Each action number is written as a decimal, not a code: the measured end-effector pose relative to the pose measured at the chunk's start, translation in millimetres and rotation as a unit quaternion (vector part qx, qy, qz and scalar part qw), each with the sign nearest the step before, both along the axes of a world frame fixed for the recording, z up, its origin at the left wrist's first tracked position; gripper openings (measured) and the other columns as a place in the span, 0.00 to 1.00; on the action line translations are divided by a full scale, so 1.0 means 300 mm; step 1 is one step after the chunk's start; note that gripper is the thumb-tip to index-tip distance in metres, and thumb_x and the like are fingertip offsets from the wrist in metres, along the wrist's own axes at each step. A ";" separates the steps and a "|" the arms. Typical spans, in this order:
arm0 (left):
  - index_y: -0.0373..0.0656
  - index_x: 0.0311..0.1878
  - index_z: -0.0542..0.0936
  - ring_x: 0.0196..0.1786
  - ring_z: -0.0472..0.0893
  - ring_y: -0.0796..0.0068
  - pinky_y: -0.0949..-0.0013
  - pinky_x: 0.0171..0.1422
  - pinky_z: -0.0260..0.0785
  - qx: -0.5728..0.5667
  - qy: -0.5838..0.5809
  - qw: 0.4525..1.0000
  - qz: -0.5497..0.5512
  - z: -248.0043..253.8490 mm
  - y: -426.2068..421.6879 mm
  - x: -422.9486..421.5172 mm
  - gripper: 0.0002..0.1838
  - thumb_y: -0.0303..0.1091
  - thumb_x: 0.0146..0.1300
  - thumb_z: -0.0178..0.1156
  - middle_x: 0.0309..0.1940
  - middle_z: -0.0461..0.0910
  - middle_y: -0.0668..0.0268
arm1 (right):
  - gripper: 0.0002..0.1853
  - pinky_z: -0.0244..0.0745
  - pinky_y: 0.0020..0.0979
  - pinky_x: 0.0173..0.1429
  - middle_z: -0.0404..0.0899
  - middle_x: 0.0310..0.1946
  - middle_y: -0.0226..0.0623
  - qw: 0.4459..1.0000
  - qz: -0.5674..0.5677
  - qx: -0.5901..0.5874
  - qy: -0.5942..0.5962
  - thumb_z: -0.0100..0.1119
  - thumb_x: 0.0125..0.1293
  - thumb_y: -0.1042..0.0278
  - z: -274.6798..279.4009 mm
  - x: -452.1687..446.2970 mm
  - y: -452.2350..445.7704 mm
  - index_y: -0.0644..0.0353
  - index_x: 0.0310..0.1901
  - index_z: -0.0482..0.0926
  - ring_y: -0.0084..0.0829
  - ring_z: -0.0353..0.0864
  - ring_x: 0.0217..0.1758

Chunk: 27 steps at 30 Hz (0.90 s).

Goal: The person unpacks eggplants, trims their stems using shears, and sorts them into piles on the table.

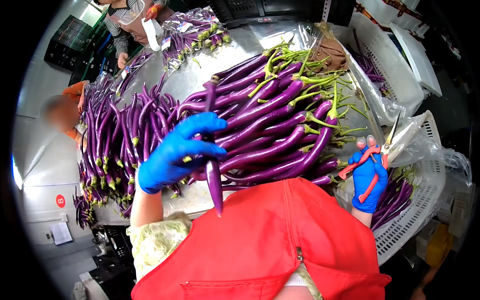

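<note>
My left hand (180, 150), in a blue glove, is closed around the middle of one long purple eggplant (214, 185), raised above the table. Its tip points toward me and its cut stem end points away. Gloved too, with two fingertips bare, my right hand (368, 182) grips red-handled scissors (371, 186). Their blades stand apart and point up and away from me. Between my hands lies a pile of eggplants (280, 135) with long green stems facing right. To the left is another heap of eggplants (120, 125), with short green ends facing me.
Right of the table stand a white perforated basket (407, 232) with eggplants and plastic film, and a white crate (400, 65) behind it. Bagged eggplants (192, 32) lie at the back, near a co-worker's hand (122, 60). A brown cloth (330, 52) rests by the stems.
</note>
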<state>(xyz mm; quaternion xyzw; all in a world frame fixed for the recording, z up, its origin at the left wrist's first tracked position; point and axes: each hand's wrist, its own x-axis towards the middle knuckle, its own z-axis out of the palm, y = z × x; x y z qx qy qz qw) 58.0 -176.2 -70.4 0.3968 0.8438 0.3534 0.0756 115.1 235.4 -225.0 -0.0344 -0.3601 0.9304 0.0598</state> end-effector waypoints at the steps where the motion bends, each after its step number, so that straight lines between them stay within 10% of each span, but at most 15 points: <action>1: 0.47 0.47 0.83 0.67 0.64 0.54 0.59 0.68 0.58 -0.047 -0.051 0.998 -0.006 -0.049 -0.013 0.010 0.21 0.19 0.48 0.65 0.61 0.68 0.56 | 0.36 0.74 0.43 0.47 0.68 0.55 0.51 1.000 0.000 -0.001 -0.008 0.59 0.53 0.61 -0.009 -0.004 -0.005 0.62 0.64 0.60 0.41 0.76 0.41; 4: 0.46 0.50 0.81 0.68 0.64 0.62 0.62 0.71 0.55 0.051 -0.248 0.965 0.069 -0.239 -0.055 0.060 0.20 0.22 0.53 0.64 0.63 0.67 0.58 | 0.36 0.73 0.42 0.49 0.69 0.54 0.52 0.999 0.026 -0.007 -0.018 0.58 0.55 0.59 -0.017 -0.032 -0.031 0.64 0.64 0.60 0.40 0.76 0.41; 7: 0.43 0.61 0.72 0.63 0.69 0.68 0.64 0.68 0.59 0.299 -0.369 0.811 0.340 -0.291 0.011 0.095 0.29 0.24 0.53 0.64 0.58 0.71 0.62 | 0.36 0.73 0.41 0.48 0.70 0.53 0.51 0.998 0.056 -0.007 -0.030 0.60 0.53 0.60 -0.009 -0.062 -0.067 0.65 0.62 0.61 0.39 0.75 0.41; 11: 0.53 0.73 0.53 0.59 0.68 0.67 0.65 0.64 0.64 -0.026 -0.010 0.905 0.425 -0.342 0.056 0.029 0.50 0.23 0.47 0.69 0.63 0.60 0.61 | 0.33 0.75 0.42 0.48 0.66 0.57 0.46 0.997 0.073 -0.028 -0.026 0.60 0.54 0.62 0.020 -0.088 -0.113 0.60 0.61 0.63 0.41 0.76 0.43; 16: 0.43 0.71 0.57 0.59 0.70 0.71 0.70 0.65 0.61 0.191 -0.370 0.812 0.409 -0.301 -0.072 -0.048 0.42 0.18 0.50 0.59 0.59 0.71 0.61 | 0.36 0.75 0.41 0.49 0.70 0.53 0.48 0.997 0.053 0.009 -0.055 0.59 0.54 0.59 0.024 -0.089 -0.102 0.63 0.63 0.61 0.39 0.78 0.42; 19: 0.43 0.70 0.60 0.49 0.73 0.76 0.73 0.58 0.65 0.236 -0.211 0.872 0.374 -0.187 -0.104 -0.193 0.40 0.15 0.50 0.54 0.53 0.73 0.65 | 0.37 0.75 0.42 0.50 0.72 0.51 0.50 0.997 0.046 -0.005 -0.065 0.61 0.53 0.60 0.005 -0.100 -0.088 0.63 0.64 0.60 0.40 0.78 0.43; 24: 0.41 0.63 0.69 0.53 0.76 0.71 0.69 0.62 0.65 0.020 -0.086 0.970 0.227 -0.270 -0.123 -0.627 0.32 0.18 0.50 0.54 0.50 0.78 0.58 | 0.35 0.75 0.42 0.50 0.70 0.52 0.49 0.996 0.017 -0.009 -0.083 0.61 0.53 0.62 0.017 -0.149 -0.141 0.62 0.62 0.61 0.41 0.78 0.43; 27: 0.37 0.59 0.73 0.49 0.80 0.64 0.66 0.58 0.69 -0.115 -0.253 0.948 0.157 -0.458 -0.062 -0.781 0.31 0.32 0.48 0.64 0.48 0.80 0.53 | 0.34 0.75 0.43 0.50 0.70 0.52 0.48 0.994 0.043 -0.013 -0.096 0.60 0.53 0.63 0.017 -0.160 -0.142 0.62 0.61 0.62 0.41 0.78 0.43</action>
